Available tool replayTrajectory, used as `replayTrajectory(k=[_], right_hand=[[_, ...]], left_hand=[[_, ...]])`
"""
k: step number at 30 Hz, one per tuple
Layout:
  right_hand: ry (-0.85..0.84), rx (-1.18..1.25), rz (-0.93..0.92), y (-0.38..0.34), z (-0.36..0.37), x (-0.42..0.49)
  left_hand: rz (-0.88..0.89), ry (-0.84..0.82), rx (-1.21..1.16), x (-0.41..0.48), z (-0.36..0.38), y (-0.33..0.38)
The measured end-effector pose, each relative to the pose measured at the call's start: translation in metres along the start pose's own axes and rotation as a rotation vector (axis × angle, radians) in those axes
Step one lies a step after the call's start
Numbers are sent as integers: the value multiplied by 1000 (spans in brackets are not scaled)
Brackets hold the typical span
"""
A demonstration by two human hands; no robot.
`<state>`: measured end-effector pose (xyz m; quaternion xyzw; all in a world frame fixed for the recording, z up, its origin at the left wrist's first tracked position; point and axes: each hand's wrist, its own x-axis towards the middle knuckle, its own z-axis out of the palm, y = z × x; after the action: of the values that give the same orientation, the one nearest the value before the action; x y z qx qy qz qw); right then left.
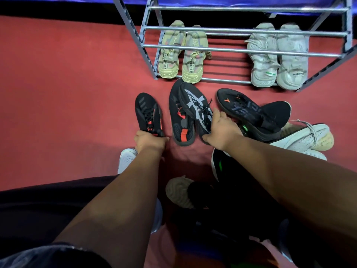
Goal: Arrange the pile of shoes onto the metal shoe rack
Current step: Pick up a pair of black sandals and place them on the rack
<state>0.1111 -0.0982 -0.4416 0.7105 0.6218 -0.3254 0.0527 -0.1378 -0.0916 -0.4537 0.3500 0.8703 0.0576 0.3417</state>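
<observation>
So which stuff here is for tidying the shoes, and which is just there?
For the job:
metal shoe rack
yellow pair and pale grey pair, on its bottom shelf
black-and-orange shoe, gripped by the left hand
black grey-striped shoe, gripped by the right hand
shoe pile

Just there:
red floor
blue cloth behind the rack

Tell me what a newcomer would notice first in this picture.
Over a red floor, the left hand grips the heel of a black-orange shoe, and the right hand grips a grey-striped shoe beside it. Behind them, the rack already holds a yellow pair at left and a white pair at right.
</observation>
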Motion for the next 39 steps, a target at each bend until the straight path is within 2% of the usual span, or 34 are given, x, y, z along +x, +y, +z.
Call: replayTrajectory(k=[7, 13, 18, 21, 24, 27, 31, 34, 36, 39], right_hand=[[98, -64, 75, -13, -2, -11], [176, -209, 122, -12, -6, -25], [190, -251, 166, -10, -11, -29], [163, -203, 274, -8, -16, -25], [106, -5, 439, -2, -28, -19], [32, 114, 487, 0, -33, -15], [128, 48, 328, 4, -28, -22], [228, 164, 211, 5, -31, -23], [231, 256, 225, 5, -32, -21], [283, 299, 236, 4, -31, -21]], left_hand=[[42, 36, -90, -7, -1, 10], [329, 153, 4, -16, 0, 9], [453, 156, 3, -26, 2, 13], [494, 146, -21, -34, 4, 12], [540, 134, -48, -46, 8, 14], [569, 87, -81, -56, 16, 19], [607, -29, -95, -72, 28, 40], [627, -255, -21, -82, 43, 61], [651, -414, 84, -84, 49, 65], [584, -499, 17, -82, 47, 60]])
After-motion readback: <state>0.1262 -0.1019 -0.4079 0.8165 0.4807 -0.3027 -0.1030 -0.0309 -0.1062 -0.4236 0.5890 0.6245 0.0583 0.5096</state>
